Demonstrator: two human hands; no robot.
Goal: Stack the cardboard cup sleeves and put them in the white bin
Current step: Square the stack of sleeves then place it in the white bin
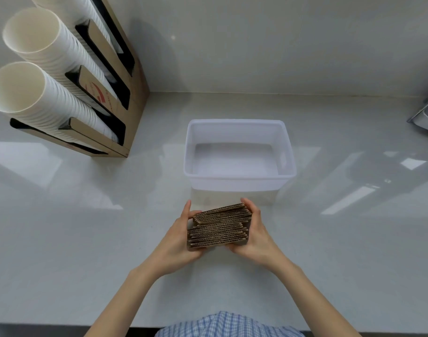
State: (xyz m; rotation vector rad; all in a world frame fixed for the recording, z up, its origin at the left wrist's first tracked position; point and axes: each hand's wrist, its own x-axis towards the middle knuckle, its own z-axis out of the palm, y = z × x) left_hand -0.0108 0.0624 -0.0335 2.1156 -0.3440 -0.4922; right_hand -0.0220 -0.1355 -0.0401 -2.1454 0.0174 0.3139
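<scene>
A stack of brown corrugated cardboard cup sleeves (220, 227) is held just above the grey counter, in front of the white bin (239, 181). My left hand (176, 242) grips the stack's left end and my right hand (255, 231) grips its right end. The upper sleeves sit a little skewed against the lower ones. The bin is rectangular and translucent white, and nothing lies inside it. The stack is near the bin's front wall without touching it.
A cardboard dispenser (125, 98) with long rows of white paper cups (38, 45) stands at the back left. A metal object (426, 113) shows at the right edge. A grey wall (256, 45) rises behind the counter.
</scene>
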